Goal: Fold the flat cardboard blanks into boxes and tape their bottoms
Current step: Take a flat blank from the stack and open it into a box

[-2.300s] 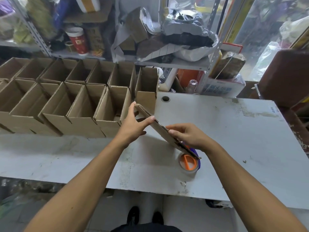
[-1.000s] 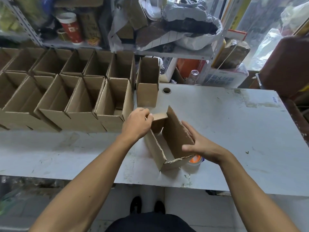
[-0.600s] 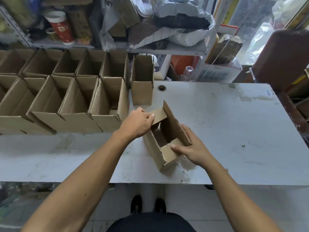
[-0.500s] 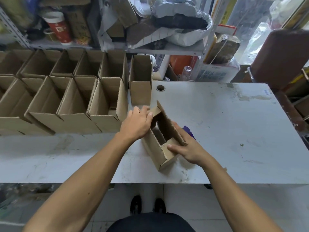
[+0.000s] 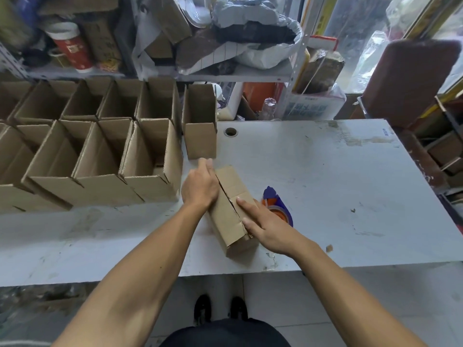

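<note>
Pressing down on the folded bottom flaps, both hands sit on the box (image 5: pixel 231 209) at the middle of the frame. The left hand (image 5: pixel 200 184) lies on the flap left of the seam, fingers pointing up the frame and looking fairly straight, though their tips are partly hidden. The right hand (image 5: pixel 265 224) rests flat, fingers extended across the right-hand flap. Neither hand curls round anything; they only hold the flaps shut.

The seam between the flaps is still untaped. The tape dispenser (image 5: pixel 276 206) lies just right of the box, partly behind the right hand. Reaching for it probably means lifting that hand, and the freed flap could spring up, leaving a gap or a crooked seam under the tape.

The box also lies close to the lower edge of the table (image 5: pixel 350 171), so uneven pressure might slide or tip it off. The finished boxes (image 5: pixel 100 159) stand in rows at the left, near enough that a shove could knock them.
</note>
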